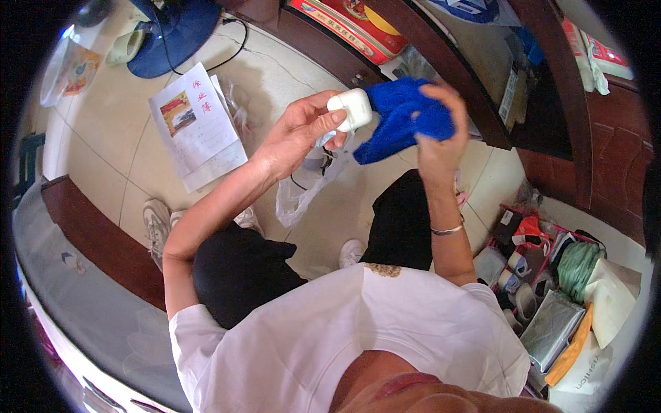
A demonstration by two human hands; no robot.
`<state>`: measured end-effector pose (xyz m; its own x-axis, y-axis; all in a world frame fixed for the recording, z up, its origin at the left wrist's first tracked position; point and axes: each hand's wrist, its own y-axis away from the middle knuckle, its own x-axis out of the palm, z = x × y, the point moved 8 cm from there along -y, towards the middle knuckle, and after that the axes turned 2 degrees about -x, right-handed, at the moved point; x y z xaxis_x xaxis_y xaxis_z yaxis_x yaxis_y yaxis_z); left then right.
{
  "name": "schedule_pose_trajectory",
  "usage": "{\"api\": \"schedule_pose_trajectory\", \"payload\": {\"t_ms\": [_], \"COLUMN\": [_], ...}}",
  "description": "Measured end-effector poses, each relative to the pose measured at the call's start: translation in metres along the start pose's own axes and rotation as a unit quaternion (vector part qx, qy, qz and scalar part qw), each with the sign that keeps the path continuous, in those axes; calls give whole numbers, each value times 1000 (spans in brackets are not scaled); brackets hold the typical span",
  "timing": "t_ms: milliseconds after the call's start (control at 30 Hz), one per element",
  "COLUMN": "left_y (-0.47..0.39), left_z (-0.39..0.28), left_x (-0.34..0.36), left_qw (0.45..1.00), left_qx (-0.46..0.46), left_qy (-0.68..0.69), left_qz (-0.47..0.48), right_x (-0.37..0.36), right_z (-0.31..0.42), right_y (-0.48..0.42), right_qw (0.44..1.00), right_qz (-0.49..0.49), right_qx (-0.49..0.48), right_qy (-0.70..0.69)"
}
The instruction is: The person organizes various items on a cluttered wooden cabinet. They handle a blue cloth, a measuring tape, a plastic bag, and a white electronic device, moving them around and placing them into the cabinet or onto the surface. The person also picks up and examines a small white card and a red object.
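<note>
Between the thumb and fingers of my left hand [304, 124] is a small white earbud case [354, 106] with rounded corners. My right hand [441, 139], a little blurred, grips a bright blue cloth [408, 116]. Part of the cloth reaches up to the right edge of the case; whether they touch is hard to tell. Below my left hand, a thin clear plastic bag [299, 204] hangs or lies over the floor, with a dark cord [326, 160] near it.
Printed papers [199, 124] lie on the tiled floor beside a blue round base [175, 38] with a black cable. A dark wooden cabinet [454, 72] holds a red box [356, 26]. Shoes and bags fill a rack [537, 273] at right. A grey-topped bench [88, 289] stands at left.
</note>
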<state>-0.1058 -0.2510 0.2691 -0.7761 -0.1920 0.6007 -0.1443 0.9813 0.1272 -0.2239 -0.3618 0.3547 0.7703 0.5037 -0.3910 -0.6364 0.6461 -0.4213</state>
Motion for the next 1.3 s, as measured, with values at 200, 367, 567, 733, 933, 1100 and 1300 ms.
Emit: {"api": "schedule_pose_trajectory", "payload": {"t_ms": [200,367,567,733,933,1100,1300], "left_y": [-1,4,8,11,15,32,36], "left_z": [-4,-25,-48,-34,-42,-36,-29], "left_x": [1,2,-13,-31,-36,-54,-64], "left_qw": [994,999,994,992,992,982,987], "left_qx": [77,32,83,56,61,26,33], "left_qy": [-68,11,15,10,1,-40,-63], "left_qz": [-48,-43,-73,-112,-109,-182,-146], "right_x": [58,10,-75,-18,115,131,129], "right_z": [41,36,50,58,73,60,50], "right_y": [2,-24,-85,-68,-44,-37,-43], "right_qw": [970,984,827,875,898,899,924], "right_qz": [203,168,-3,74,319,352,332], "right_qx": [-102,-14,-256,-228,-257,-249,-181], "right_qy": [87,58,501,421,158,74,48]}}
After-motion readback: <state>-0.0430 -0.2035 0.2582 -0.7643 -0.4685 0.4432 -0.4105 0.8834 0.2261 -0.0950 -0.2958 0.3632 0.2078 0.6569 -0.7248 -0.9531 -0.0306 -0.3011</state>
